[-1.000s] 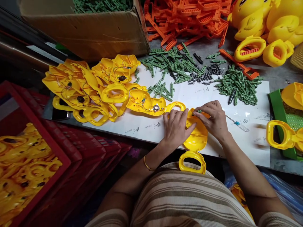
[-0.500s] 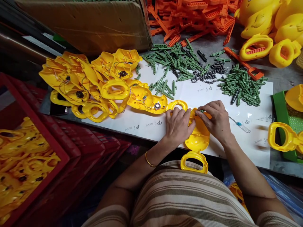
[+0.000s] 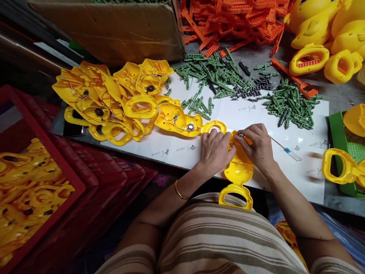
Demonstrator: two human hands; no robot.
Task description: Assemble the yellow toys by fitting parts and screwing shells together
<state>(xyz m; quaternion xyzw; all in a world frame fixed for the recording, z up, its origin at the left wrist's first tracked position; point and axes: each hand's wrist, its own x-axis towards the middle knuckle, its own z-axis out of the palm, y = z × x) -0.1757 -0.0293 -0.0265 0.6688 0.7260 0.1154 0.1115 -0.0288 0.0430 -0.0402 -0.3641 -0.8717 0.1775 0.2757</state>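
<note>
A yellow plastic toy shell half (image 3: 239, 172) lies hollow side up at the table's front edge, its ring-shaped end hanging toward my body. My left hand (image 3: 216, 151) is closed on the shell's left side, near its far end. Pinched between the thumb and fingers of my right hand (image 3: 258, 146) is a small green plastic piece (image 3: 241, 135), held at the shell's far end. Whether it touches the shell is hidden by my fingers. Left of my hands, another yellow shell half (image 3: 182, 121) holds a round speaker-like disc and wires.
Loose green plastic parts (image 3: 293, 104) and small black pieces (image 3: 253, 89) lie behind my hands. A screwdriver (image 3: 291, 153) rests at right, near a green basket (image 3: 336, 127). Yellow shells (image 3: 85, 93) pile up at left, above a red crate (image 3: 78, 186). Orange parts (image 3: 236, 24) are heaped at the back.
My right hand has shifted slightly left and tilted, with the green piece still pinched at the shell's far end. My left hand stays on the shell. The camera view has moved slightly.
</note>
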